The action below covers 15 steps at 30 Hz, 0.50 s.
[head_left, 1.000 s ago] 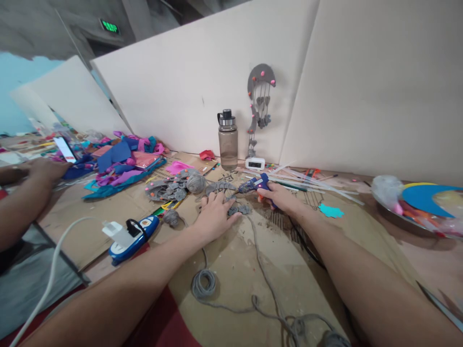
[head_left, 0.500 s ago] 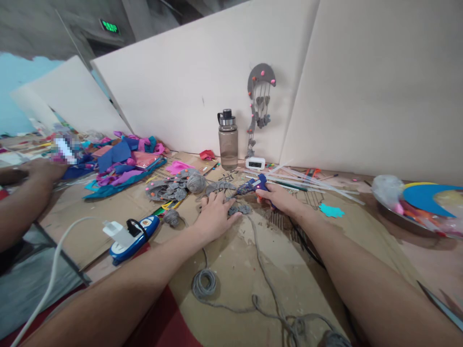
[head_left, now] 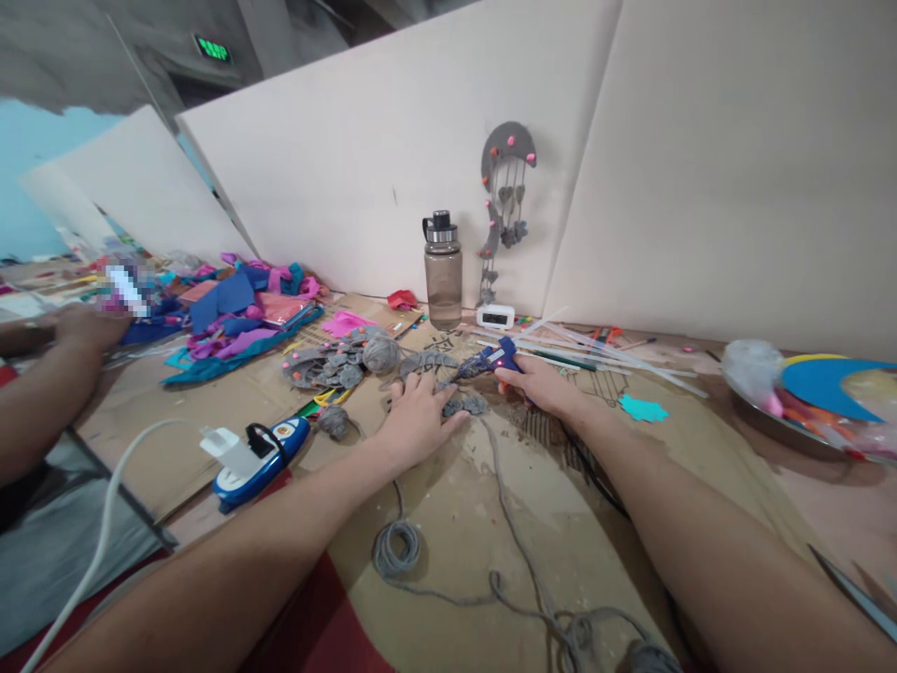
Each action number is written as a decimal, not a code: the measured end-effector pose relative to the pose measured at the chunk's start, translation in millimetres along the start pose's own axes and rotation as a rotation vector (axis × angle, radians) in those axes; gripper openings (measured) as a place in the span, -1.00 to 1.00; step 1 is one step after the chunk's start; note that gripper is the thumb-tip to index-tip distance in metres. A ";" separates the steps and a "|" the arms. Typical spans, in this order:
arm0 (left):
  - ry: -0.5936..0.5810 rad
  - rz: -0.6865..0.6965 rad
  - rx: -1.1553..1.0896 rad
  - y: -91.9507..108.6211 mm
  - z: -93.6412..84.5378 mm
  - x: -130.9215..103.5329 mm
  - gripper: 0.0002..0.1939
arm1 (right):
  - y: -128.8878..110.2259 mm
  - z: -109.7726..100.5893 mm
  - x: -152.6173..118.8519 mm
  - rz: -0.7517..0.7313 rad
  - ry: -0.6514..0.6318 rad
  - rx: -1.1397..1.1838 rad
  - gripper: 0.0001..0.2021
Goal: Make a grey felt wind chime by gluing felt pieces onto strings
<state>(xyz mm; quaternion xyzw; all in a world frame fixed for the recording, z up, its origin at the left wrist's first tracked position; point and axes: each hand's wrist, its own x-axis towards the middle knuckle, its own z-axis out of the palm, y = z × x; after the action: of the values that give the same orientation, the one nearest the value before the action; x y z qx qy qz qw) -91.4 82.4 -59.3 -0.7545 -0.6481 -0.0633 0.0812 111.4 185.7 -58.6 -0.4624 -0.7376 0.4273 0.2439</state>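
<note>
My right hand (head_left: 536,381) is wrapped round a blue hot glue gun (head_left: 499,356), its nozzle pointing left over the cardboard. Flat on the work, my left hand (head_left: 419,416) has its fingers stretched out and spread, touching a grey yarn-covered piece (head_left: 463,403). The glue gun's tip is close to this hand's fingertips, just above the grey piece. A strand of grey yarn (head_left: 501,477) runs from that piece toward me. Part of the piece is hidden under my left fingers, and the gun's handle is hidden in my right hand.
A water bottle (head_left: 443,280) stands at the back by a white clock (head_left: 495,317). Left lie a power strip (head_left: 263,465), a yarn ball (head_left: 380,351) and felt scraps (head_left: 231,304). Glue sticks (head_left: 617,350) and a metal bowl (head_left: 777,421) are right. A co-worker's arm (head_left: 52,393) reaches in.
</note>
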 end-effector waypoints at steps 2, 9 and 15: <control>-0.005 0.000 -0.001 0.4 -0.4 0.3 -0.44 | 0.0 1.1 0.9 -0.005 0.011 -0.026 -0.82; -0.008 -0.006 -0.003 -0.1 0.2 -0.4 -0.44 | -3.6 0.6 -5.0 0.022 0.039 0.104 -0.82; -0.013 -0.005 -0.003 1.4 -2.7 -0.8 -0.46 | -3.3 -2.1 -3.1 0.033 0.018 0.063 -0.82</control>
<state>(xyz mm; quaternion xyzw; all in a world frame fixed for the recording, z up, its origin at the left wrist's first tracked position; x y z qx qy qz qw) -90.1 80.8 -57.0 -0.7535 -0.6503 -0.0596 0.0757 112.9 183.0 -54.6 -0.4704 -0.7139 0.4502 0.2578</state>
